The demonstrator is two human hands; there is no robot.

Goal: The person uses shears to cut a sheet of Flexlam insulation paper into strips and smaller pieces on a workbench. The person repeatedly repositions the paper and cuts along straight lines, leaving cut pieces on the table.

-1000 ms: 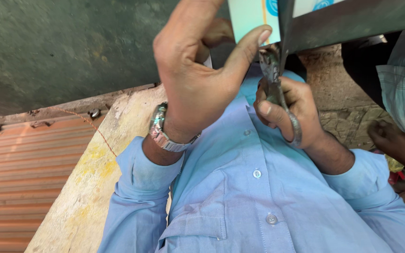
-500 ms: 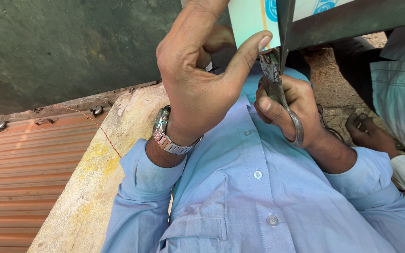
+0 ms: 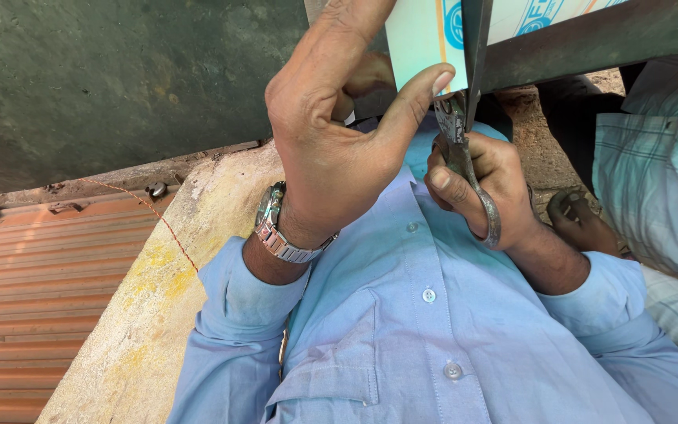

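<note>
Yellowed concrete ledge (image 3: pixel 151 314) at seven o'clock; my left hand (image 3: pixel 331 149) pinches pale card (image 3: pixel 421 35), right hand (image 3: pixel 492 184) closed around metal shears (image 3: pixel 461 149).

Yellow-stained concrete ledge (image 3: pixel 158 314) beside ribbed rust-red shutter (image 3: pixel 33 290); thin red thread (image 3: pixel 168 228) across it

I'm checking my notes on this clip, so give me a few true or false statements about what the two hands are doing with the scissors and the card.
1. The right hand grips metal scissors. True.
2. The left hand pinches a pale printed card. True.
3. The wristwatch sits on the right wrist. False: it is on the left wrist.
4. The person wears a red shirt. False: the buttoned shirt is light blue.
5. The scissor blades point up at the card. True.
</note>
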